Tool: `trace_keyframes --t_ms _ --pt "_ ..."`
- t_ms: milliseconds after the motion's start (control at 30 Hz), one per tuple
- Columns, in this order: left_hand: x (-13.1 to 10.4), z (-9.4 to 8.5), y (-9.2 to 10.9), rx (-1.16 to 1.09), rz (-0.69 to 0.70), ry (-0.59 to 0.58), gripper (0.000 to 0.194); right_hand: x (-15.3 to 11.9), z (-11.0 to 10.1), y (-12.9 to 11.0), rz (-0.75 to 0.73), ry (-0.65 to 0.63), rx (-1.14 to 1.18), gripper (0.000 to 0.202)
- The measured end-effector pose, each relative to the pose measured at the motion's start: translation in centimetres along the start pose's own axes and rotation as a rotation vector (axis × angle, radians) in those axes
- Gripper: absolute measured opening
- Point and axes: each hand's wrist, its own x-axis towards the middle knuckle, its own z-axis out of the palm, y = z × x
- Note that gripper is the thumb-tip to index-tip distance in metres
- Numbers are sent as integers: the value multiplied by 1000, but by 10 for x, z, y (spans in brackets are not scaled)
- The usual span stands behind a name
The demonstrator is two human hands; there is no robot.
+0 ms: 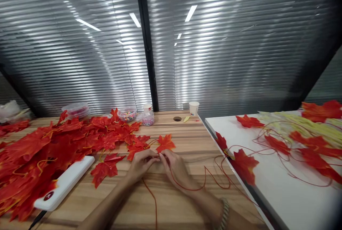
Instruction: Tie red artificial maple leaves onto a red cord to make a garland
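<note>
My left hand (pixel 141 164) and my right hand (pixel 176 167) meet fingertip to fingertip over the wooden table, both closed in a pinch. Between them runs a thin red cord (pixel 153 192). One length drops from under my left hand toward the table's front edge; the other passes over my right wrist and loops off to the right. Just beyond my fingertips is a red-orange artificial maple leaf (pixel 165 142). Its stem end is hidden by my fingers, so I cannot tell whether it is held or tied.
Artificial maple leaves (pixel 61 141) are heaped on the left, partly around a white power bank (pixel 65 183). Bead containers (pixel 127 114) and a paper cup (pixel 194 108) stand at the back. More strung leaves (pixel 244 165) spread over the gap and the white table (pixel 269 187).
</note>
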Motion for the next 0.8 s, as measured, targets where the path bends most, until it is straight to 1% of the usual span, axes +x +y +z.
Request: trace_keyframes --t_ms 133,233,333,400,567,633,667,733,800 --pt "1 0 5 -4 106 72 9 0 -3 -3 -55 -9 13 21" --pt "0 1 7 22 183 94 9 -1 -3 -3 -23 -8 59 21" --pt "0 3 6 67 257 113 12 -1 -2 -1 20 -9 110 22" --pt "0 3 4 100 285 95 17 -1 -1 0 59 -12 142 24" --pt "0 0 1 177 331 -33 20 -2 3 1 161 25 237 29" --pt "0 -2 2 172 331 -38 20 -3 5 -2 213 54 310 33" --pt "1 -2 3 165 309 -31 20 -4 6 -4 246 65 357 37" --pt "2 -3 5 154 232 -11 17 -6 7 -10 304 57 465 43" --pt "3 -3 6 150 145 8 14 -7 7 -17 343 17 602 47"
